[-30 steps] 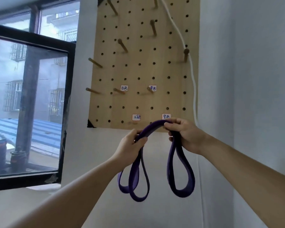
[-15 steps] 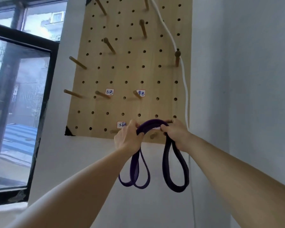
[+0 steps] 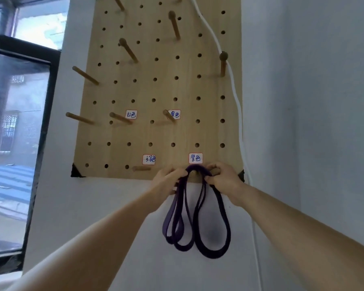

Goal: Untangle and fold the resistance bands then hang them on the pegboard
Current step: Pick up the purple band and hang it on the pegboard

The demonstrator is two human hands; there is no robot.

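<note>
1. Where the white wall (image 3: 303,101) meets a window (image 3: 15,122) at 9 o'clock, a wooden pegboard (image 3: 156,91) hangs.
2. The folded purple resistance band (image 3: 198,169) drapes at the board's 5 o'clock edge, below a handwritten label (image 3: 195,158).
3. The left hand (image 3: 166,181) and right hand (image 3: 223,177) each pinch its top arc.

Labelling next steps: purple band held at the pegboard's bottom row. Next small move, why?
Probably slide the arch of the purple band further onto the peg: left hand and right hand pinch it either side, and the peg shows inside the arch under the label.
</note>
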